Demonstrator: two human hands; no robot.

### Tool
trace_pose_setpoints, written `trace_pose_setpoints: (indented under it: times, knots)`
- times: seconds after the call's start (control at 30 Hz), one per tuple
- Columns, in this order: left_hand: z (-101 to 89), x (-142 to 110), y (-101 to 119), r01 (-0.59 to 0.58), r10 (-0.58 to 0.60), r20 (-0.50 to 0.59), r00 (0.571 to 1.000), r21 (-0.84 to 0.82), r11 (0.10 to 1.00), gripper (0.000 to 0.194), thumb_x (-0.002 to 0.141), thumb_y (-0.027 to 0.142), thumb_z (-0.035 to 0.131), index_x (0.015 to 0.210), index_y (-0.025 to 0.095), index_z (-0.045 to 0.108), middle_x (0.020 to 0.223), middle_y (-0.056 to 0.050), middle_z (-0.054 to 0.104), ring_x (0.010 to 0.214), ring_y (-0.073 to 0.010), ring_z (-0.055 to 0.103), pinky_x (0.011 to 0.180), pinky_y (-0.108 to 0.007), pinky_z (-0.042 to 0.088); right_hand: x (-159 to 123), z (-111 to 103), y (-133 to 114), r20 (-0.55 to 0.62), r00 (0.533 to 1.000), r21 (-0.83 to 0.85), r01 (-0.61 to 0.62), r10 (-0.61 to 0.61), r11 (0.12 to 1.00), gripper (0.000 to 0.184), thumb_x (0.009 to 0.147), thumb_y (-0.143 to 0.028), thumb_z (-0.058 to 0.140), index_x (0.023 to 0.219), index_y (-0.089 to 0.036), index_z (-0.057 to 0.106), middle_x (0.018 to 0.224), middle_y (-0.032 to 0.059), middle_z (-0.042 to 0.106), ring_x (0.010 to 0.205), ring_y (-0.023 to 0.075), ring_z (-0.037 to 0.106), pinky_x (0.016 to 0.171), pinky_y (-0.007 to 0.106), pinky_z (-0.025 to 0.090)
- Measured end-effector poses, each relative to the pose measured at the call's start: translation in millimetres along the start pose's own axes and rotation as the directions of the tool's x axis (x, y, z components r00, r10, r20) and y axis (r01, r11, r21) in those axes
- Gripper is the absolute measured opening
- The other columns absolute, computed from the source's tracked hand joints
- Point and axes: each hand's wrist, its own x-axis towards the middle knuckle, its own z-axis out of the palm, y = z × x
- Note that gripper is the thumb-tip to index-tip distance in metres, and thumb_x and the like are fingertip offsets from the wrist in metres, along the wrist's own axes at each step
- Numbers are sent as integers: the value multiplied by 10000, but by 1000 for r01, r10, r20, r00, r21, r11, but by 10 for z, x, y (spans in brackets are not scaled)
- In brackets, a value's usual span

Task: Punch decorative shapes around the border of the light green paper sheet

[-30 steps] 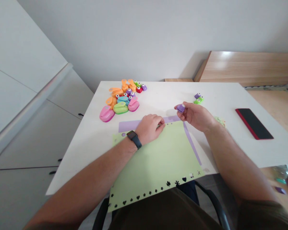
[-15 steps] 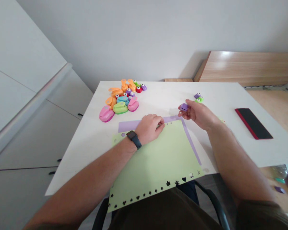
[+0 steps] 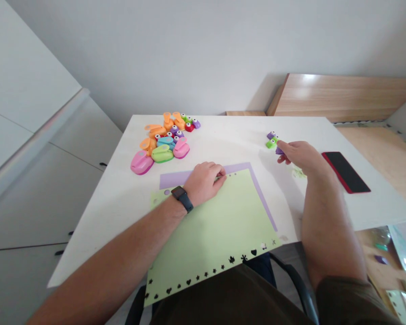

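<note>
My right hand [image 3: 297,154] pinches a small purple craft punch [image 3: 279,151] above the right part of the table. Close to its fingertips stand a green punch [image 3: 270,143] and another purple punch [image 3: 271,135]. My left hand [image 3: 206,180], with a dark watch on the wrist, is closed at the far edge of a light green paper sheet [image 3: 209,230], thumb and fingers pinching that edge. Punched shapes such as hearts, stars and leaves run along the sheet's near edge, which overhangs the table. Beneath it shows a purple sheet [image 3: 174,179].
Orange, pink, green, blue, red and purple punches crowd the table's far left, a pink punch [image 3: 142,162] nearest. Paper scraps [image 3: 298,172] lie beside my right wrist. A black-and-red flat object [image 3: 347,172] rests at right. The white table [image 3: 111,216] stands against the wall.
My right hand has moved right with the purple punch, away from the paper and toward the small punches. My left hand stays on the sheet's far edge. The view has shifted slightly.
</note>
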Motion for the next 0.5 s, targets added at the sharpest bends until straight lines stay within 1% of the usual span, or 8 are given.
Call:
trace_pose_setpoints:
  times: [0.17,0.37,0.5]
  knots:
    - [-9,3,5,-4,4,5,1000,-5,1000,108,953,270,591,928,204,672,895,-58,696,877,-223,636,830,-381,476,52,-1,72,-38,999,-165,-3,-3,986,482,886,-572,536,678,-188,742,764,138,751,671,263,649,631,388,439]
    - [-12,4,3,-9,9,14,1000,4,1000,127,963,280,576,936,200,671,894,-61,692,881,-224,635,841,-384,477,-12,-11,21,-36,999,-220,-4,-4,975,461,845,-607,564,700,-207,742,776,122,747,670,256,641,614,379,422]
    - [-8,2,0,-12,12,13,1000,7,1000,124,961,278,579,934,196,667,897,-60,693,883,-224,632,837,-383,475,13,-1,64,-39,999,-246,7,-17,969,468,820,-638,584,727,-209,743,821,122,753,668,248,642,603,366,417]
